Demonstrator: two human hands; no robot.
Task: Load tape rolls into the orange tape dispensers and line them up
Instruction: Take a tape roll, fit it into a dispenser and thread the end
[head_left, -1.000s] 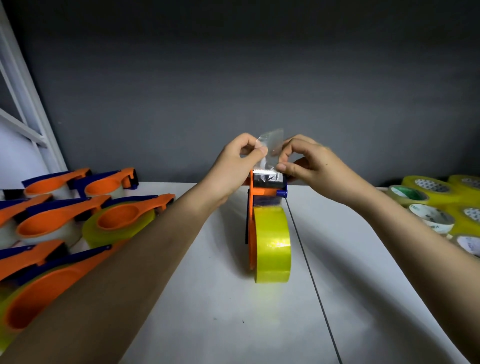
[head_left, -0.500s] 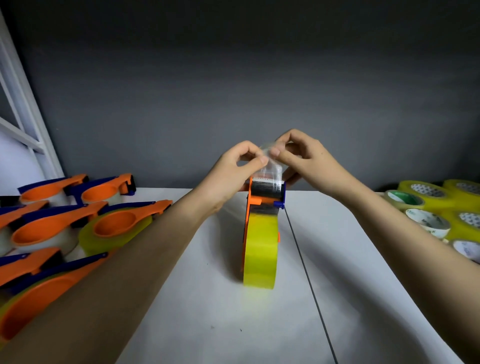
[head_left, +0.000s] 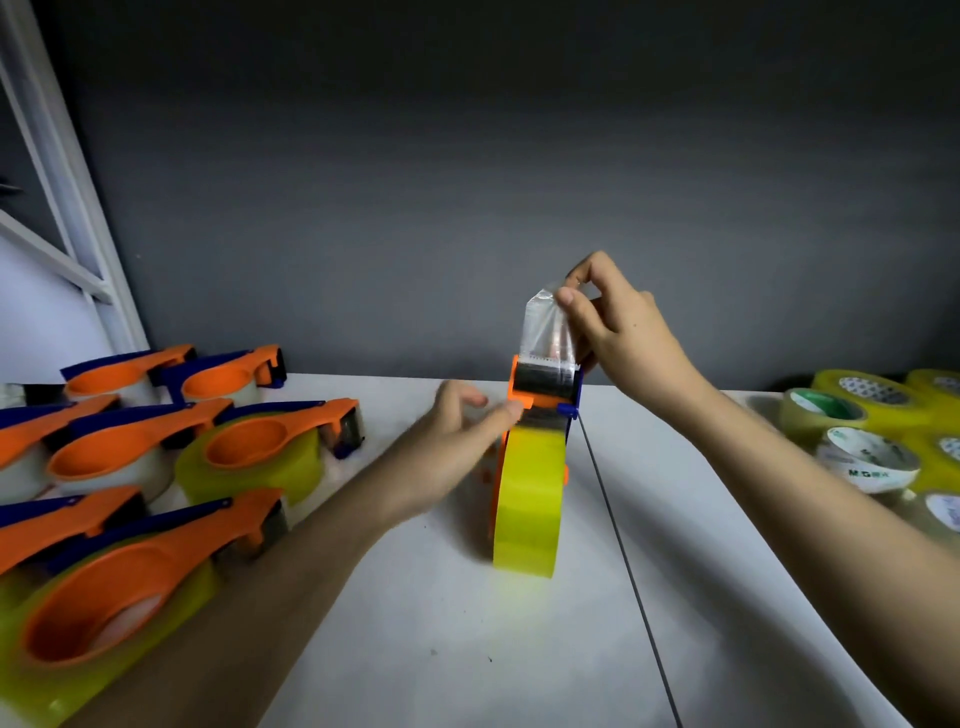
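1. While loaded dispensers (head_left: 156, 447) already crowd the counter's (head_left: 467, 649) left edge, loose rolls (head_left: 862, 457) wait along its right edge, so I judge the task well along but unfinished.
2. At mid-counter stands a dispenser (head_left: 543, 387) holding a yellow roll (head_left: 530, 499).
3. Right hand (head_left: 618, 332) pinches the tape end (head_left: 545, 327) above it.
4. Left hand (head_left: 457, 447), fingers loose and apart, touches the dispenser's left side.

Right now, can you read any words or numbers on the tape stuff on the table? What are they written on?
"M&G": green print on the white inner core of a clear tape roll at the right; small marks after it are too blurred to read.
Patterned cores of the yellow tape rolls behind it: printing too small to read.
Orange plastic tape dispensers: no text visible.
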